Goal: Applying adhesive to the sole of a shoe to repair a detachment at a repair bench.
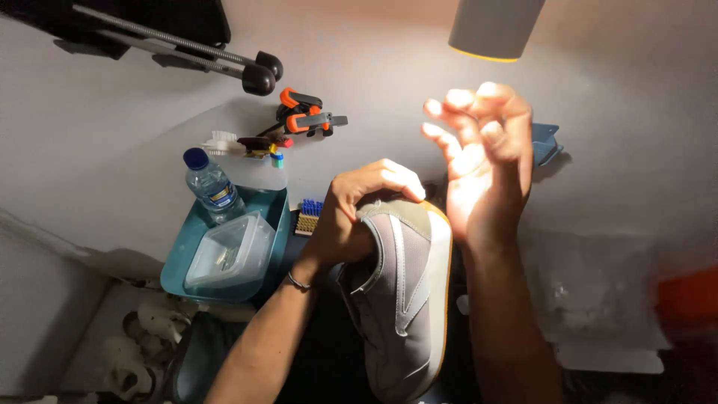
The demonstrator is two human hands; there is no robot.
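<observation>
The left hand (359, 209) curls its fingers over the toe end of a grey shoe (400, 299) with a tan sole edge, holding it on its side above the table (112, 135). The right hand (482, 150) is raised just right of the toe, fingers spread and loosely bent, holding nothing. A teal tray (179, 262) sits to the left.
</observation>
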